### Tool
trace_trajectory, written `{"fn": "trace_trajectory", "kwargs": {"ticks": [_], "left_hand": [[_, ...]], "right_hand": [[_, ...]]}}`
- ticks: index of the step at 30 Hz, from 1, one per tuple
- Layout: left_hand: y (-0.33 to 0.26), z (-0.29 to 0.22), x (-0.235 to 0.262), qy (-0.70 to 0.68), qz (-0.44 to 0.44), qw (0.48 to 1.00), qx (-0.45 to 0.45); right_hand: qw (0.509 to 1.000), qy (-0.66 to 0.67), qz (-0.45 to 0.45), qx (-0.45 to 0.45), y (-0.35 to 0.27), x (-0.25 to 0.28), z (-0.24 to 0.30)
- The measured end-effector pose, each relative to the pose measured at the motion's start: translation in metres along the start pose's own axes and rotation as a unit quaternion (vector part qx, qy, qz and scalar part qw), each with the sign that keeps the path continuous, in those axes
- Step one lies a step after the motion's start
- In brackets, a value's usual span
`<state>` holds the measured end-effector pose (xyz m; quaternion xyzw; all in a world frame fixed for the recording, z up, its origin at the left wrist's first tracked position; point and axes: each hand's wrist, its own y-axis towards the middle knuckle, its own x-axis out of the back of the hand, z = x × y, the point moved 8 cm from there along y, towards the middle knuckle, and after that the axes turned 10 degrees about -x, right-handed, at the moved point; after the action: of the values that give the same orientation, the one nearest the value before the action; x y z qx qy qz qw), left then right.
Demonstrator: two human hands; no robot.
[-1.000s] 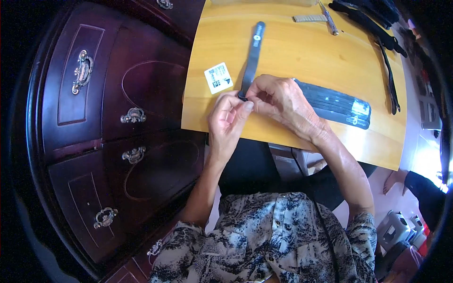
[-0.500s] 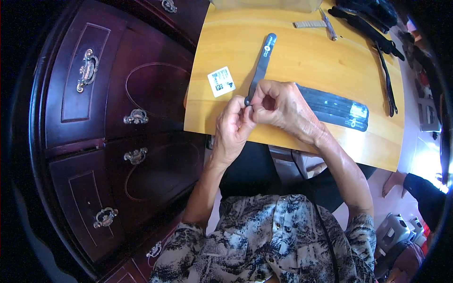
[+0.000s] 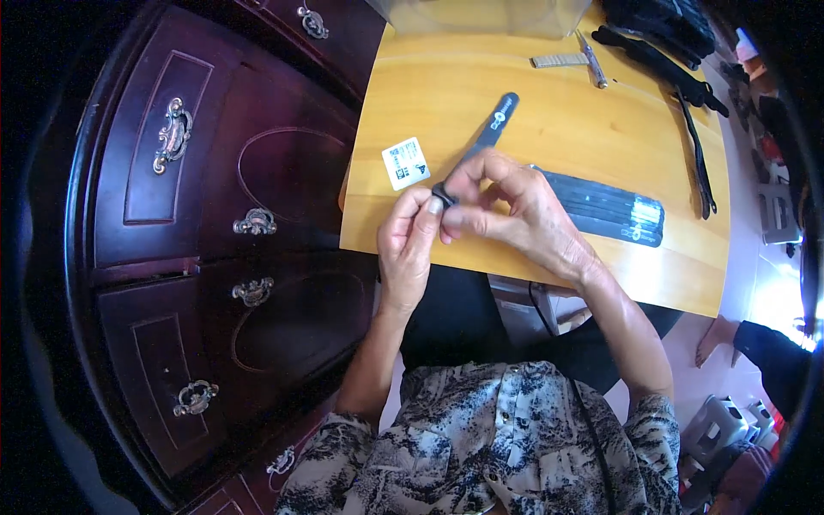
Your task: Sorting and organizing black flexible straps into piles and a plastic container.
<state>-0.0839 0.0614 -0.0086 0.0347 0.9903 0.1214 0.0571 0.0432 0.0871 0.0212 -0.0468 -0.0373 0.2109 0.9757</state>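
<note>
A dark grey strap [image 3: 495, 129] with a rounded far end and white print lies slanting over the table. Its near end is curled into a small loop between my hands. My left hand [image 3: 406, 245] is closed, pinching that curled end between thumb and fingers. Against the right side of the curl, my right hand [image 3: 532, 215] has its index finger on the strap, with the thumb bent just below; the exact contact is partly hidden. A stack of several similar dark straps [image 3: 592, 206] lies beside my right hand. Left of the strap is a white square label card [image 3: 405, 163].
The yellow wooden table [image 3: 421, 77] carries a utility knife [image 3: 594, 69], a beige strip [image 3: 558, 61], black straps [image 3: 652, 64] and a translucent container [image 3: 481, 13] at the far edge. A dark wood cabinet [image 3: 206, 240] stands at the left. Another person's foot [image 3: 715, 339] shows at right.
The strap's near end has curled into a loop, and its far end has shifted nearer and to the right. My right fingers have spread from a tight pinch.
</note>
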Motion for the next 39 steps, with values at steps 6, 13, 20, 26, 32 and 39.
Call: {"fn": "trace_trajectory", "kwargs": {"ticks": [6,13,20,26,32,39], "left_hand": [[0.009,-0.02,-0.011,-0.025,0.008,0.999,-0.038],[0.011,-0.027,-0.018,0.02,-0.008,0.994,-0.106],[0.015,-0.041,-0.025,0.013,0.006,0.99,-0.137],[0.011,-0.038,-0.023,-0.013,0.027,0.995,-0.097],[0.014,-0.026,-0.027,-0.114,0.042,0.991,-0.061],[0.019,-0.022,-0.02,0.024,0.017,1.0,-0.002]], "right_hand": [[0.994,0.002,-0.072,0.079,-0.006,0.005,0.009],[0.966,-0.05,-0.191,0.165,-0.019,0.012,0.031],[0.974,0.162,-0.155,-0.031,-0.002,0.026,0.011],[0.968,0.2,-0.15,-0.005,0.016,0.042,0.008],[0.976,0.193,-0.104,0.016,0.007,0.027,0.017],[0.981,0.142,-0.128,0.02,-0.003,0.018,0.029]]}}
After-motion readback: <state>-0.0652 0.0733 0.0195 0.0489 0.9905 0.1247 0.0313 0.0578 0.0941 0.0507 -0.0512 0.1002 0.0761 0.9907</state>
